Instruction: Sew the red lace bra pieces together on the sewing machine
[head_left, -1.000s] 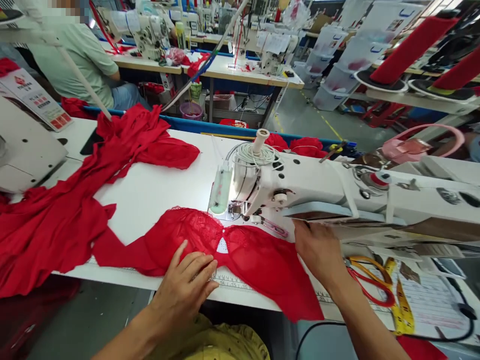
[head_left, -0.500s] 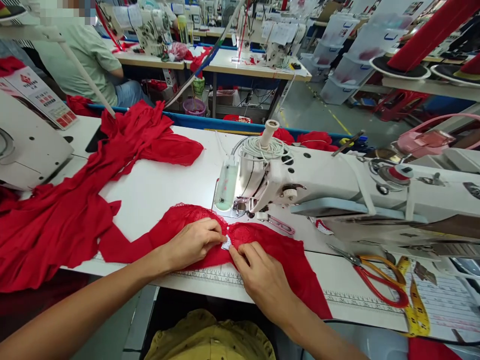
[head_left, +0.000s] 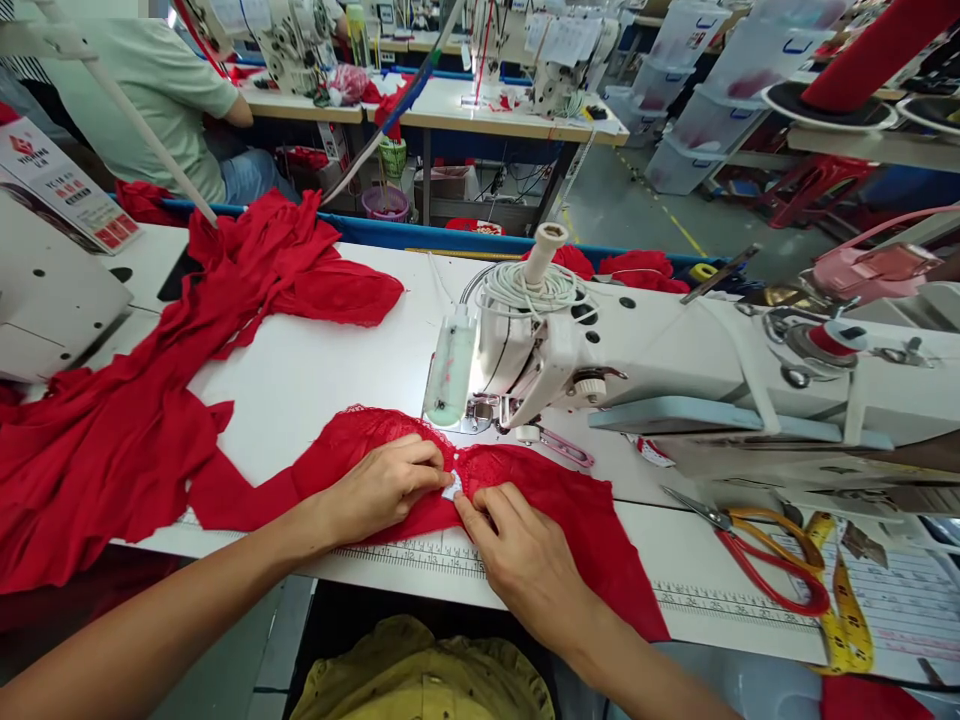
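Left fingers: bunched in a pinch at the left side of the white patch [head_left: 452, 487]; whether its edge is gripped by the left hand [head_left: 382, 487] cannot be told.
Right fingers: thumb and forefinger of the right hand [head_left: 525, 555] are set at the patch's right, near side; a firm grip cannot be confirmed.
White patch: framed between both sets of fingertips, with neither hand clearly nearer, at the middle of the red lace garment [head_left: 581, 520].
Garment axis: laid left to right, its right end slanted toward the near edge.
Sewing machine [head_left: 667, 340]: its needle end is placed just beyond the garment's middle.
Scissors [head_left: 772, 548]: laid right of the garment, blades pointed far-left.
Clear bins [head_left: 684, 160]: stacked far right; reddish contents are glimpsed in some.
Purple bucket [head_left: 375, 212]: placed beyond the table; its contents cannot be identified.
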